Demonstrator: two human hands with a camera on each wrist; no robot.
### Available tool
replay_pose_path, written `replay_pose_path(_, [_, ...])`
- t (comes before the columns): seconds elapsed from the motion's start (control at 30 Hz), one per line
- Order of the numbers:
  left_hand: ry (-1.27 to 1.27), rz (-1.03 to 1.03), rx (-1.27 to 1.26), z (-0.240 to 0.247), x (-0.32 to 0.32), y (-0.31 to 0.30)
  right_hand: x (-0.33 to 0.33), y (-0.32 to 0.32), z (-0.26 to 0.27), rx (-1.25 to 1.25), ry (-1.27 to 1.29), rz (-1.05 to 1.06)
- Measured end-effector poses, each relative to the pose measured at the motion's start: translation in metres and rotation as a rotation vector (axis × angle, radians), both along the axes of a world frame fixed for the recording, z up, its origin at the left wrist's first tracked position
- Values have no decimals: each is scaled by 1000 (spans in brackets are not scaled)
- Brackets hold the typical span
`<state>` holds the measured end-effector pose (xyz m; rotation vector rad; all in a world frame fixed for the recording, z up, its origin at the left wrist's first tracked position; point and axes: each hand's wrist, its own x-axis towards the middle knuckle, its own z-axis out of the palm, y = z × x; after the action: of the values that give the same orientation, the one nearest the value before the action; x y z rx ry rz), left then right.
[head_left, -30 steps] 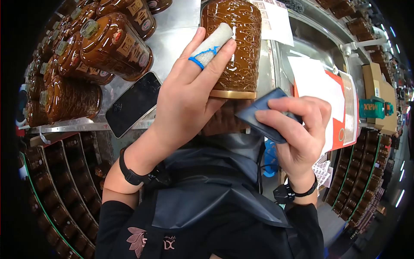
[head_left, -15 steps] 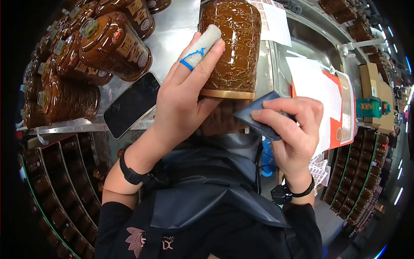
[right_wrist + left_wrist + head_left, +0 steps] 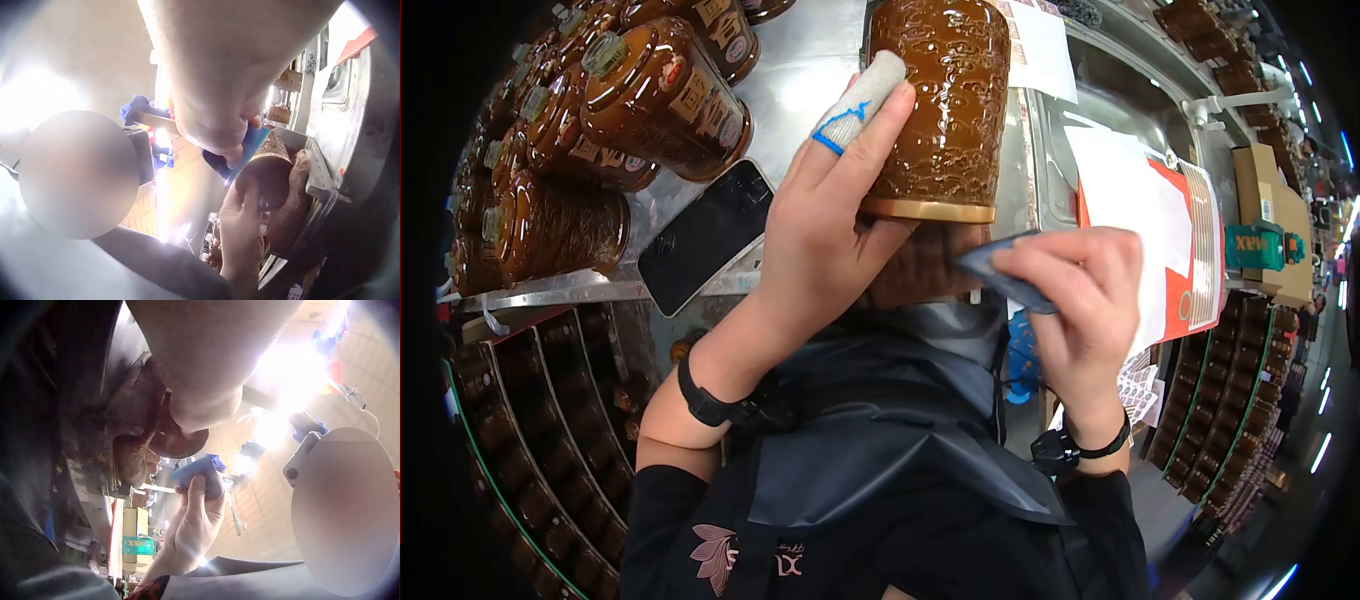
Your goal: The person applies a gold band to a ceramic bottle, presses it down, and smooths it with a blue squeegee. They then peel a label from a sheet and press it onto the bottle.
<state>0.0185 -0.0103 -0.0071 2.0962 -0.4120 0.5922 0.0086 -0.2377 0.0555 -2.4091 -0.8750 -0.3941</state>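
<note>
A large brown embossed jar [image 3: 945, 110] with a gold rim [image 3: 930, 210] lies at the top centre of the head view. My left hand [image 3: 820, 220] grips its left side near that rim, a grey sleeve with blue stitching on one finger. Just right of and below the rim, my right hand [image 3: 1090, 300] pinches a dark blue folded pad [image 3: 1010, 275], blurred in this view. In the right wrist view the pad [image 3: 253, 145] is beside the jar's round end [image 3: 265, 181]; whether they touch I cannot tell.
Several filled brown jars [image 3: 665, 100] crowd the upper left, with a black phone [image 3: 708, 238] beside them. White paper [image 3: 1135, 200] on a red sheet lies at the right, near a cardboard box [image 3: 1268, 200] and a green MAX item [image 3: 1262, 247]. Racks of brown jars [image 3: 530, 420] stand lower left.
My left hand has slid slightly left and up along the jar. The pad in my right hand has shifted and tilted flatter, and that hand has moved a little left.
</note>
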Motion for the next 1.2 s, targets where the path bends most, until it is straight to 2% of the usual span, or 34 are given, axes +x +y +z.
replay_pose_path(0.17, [-92,55,258,25,4,-6,10,3,13,25,-104,-20])
replay_pose_path(0.3, [-98,-50,282,27,17,-17,17,6,6,47,-136,-1])
replay_pose_path(0.4, [-79,-17,302,30,17,-17,14,5,6,23,-82,-7])
replay_pose_path(0.8, [-117,30,226,22,14,-11,17,16,12,6,-113,68])
replay_pose_path(1.03, [-81,0,194,24,13,-9,7,6,9,-104,-110,31])
replay_pose_path(1.2, [-78,-6,169,23,12,-7,1,11,16,-40,-130,5])
